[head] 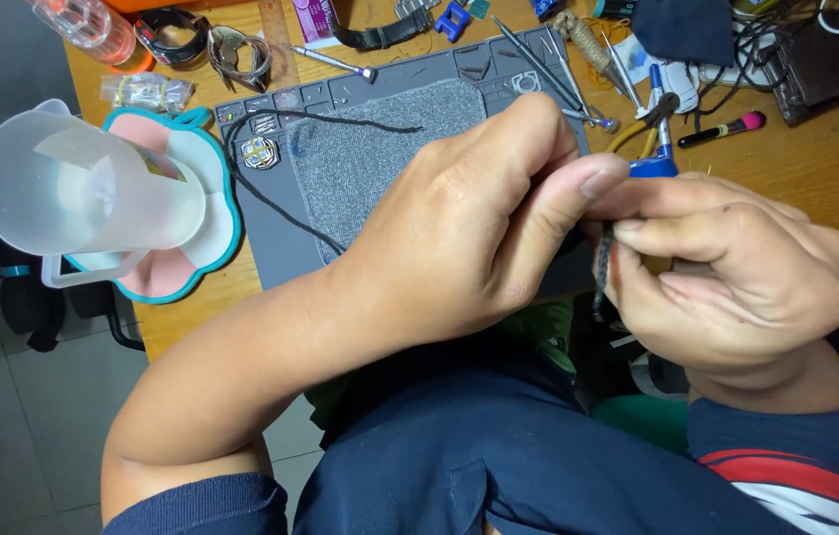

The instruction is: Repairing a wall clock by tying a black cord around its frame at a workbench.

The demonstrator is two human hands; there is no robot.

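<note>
The left hand (469, 228) pinches a dark cord (602, 266) tight between thumb and finger. The right hand (736, 277) is curled shut around the same cord, which hangs down just under the fingertips. A blue tool (653, 166) peeks out right above the fingers. Farther off lie a grey mat (281, 248) and a clear jug (83, 188).

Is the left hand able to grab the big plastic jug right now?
Probably not right away. The left hand is busy pinching the dark cord with the right hand. The plastic jug stands unblocked on that side.
</note>
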